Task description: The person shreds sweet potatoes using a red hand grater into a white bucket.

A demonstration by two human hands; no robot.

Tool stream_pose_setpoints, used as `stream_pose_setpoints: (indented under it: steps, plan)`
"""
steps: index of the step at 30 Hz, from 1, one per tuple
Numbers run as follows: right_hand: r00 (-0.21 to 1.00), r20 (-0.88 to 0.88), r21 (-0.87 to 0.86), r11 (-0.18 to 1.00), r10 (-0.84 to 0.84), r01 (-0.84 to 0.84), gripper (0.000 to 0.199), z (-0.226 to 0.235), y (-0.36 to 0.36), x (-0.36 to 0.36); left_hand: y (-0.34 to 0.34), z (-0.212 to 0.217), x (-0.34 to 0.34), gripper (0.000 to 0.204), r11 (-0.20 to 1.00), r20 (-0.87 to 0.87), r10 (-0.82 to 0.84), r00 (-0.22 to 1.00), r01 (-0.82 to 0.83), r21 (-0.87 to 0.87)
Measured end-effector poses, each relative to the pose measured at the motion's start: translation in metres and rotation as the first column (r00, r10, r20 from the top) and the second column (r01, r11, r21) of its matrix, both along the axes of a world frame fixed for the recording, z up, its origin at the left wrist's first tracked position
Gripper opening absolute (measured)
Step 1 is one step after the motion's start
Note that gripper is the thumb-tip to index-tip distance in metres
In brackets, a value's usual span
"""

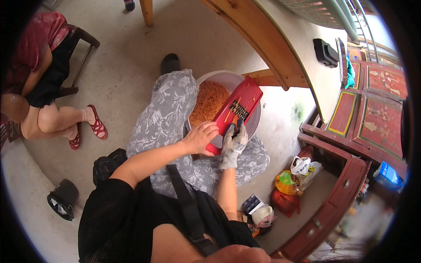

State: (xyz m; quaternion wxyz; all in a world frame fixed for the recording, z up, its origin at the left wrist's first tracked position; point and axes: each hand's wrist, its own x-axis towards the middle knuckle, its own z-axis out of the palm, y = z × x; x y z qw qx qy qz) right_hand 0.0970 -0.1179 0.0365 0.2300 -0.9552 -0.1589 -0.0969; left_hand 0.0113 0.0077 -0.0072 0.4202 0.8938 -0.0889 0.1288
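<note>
A red grater [250, 93] with a dark metal blade slants across a whitish basin [219, 77] set between my knees. Its lower end is gripped by my bare left hand [201, 137], with the thumb side along the edge. My right hand [234, 144] wears a pale work glove with dark blue fingertips. Its fingers are closed and press on the grater just below the blade, where a bit of orange carrot [236, 119] shows; most of that piece is hidden under the glove. A heap of orange carrot shreds [208, 103] lies in the basin.
A wooden table [280, 57] arches over the basin's far right. To the left another person [52, 118] sits on a chair. Bags and an oil bottle [287, 182] stand at right by a red cabinet [344, 179]. A black bin [63, 197] is at lower left.
</note>
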Motion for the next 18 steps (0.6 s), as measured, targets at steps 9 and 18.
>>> stream_pose_setpoints:
  steps: [9,18]
  plan:
    - [0.995,-0.006,-0.011,0.995,-0.103,0.103,0.020,0.005,0.020,0.083,-0.007,0.001,0.005,0.081,0.999,-0.007,-0.035,0.999,0.034,-0.040]
    - [0.824,-0.484,0.710,0.682,0.293,0.175,0.048,-0.082,-0.033,0.098,-0.007,-0.008,0.004,0.089,0.998,0.043,-0.039,0.998,0.042,-0.054]
